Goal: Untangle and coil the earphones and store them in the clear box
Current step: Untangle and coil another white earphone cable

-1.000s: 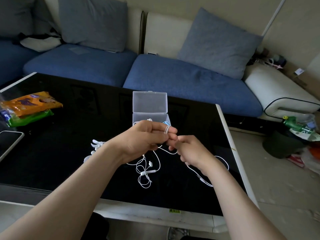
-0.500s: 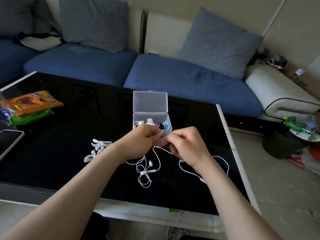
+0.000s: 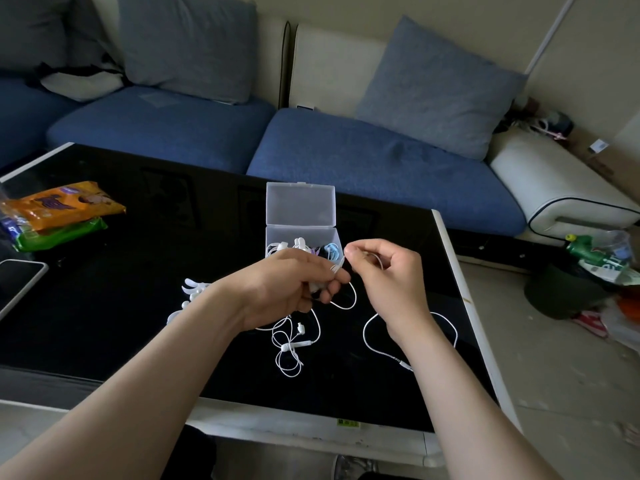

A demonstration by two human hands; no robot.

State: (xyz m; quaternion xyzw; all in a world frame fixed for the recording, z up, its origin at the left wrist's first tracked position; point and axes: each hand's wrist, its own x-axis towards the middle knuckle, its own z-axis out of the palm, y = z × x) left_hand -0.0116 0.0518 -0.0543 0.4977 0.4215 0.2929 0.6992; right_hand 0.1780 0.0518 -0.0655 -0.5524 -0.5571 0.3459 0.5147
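At lower centre, the thin white wired earphones (image 3: 291, 344) trail in loops on the glossy black glass table (image 3: 104, 323). Just above, the left hand (image 3: 287, 289) curls round a wound bunch of cable, and the right hand (image 3: 388, 282) pinches a strand. Behind them, mid-frame, the small clear plastic box (image 3: 300, 233) stands open.

Your left hand (image 3: 294, 285) curls at centre, fingers bunched and pinching; your right hand (image 3: 388, 278) is raised just beside it, thumb and forefinger pinched together, both forearms angled inward.
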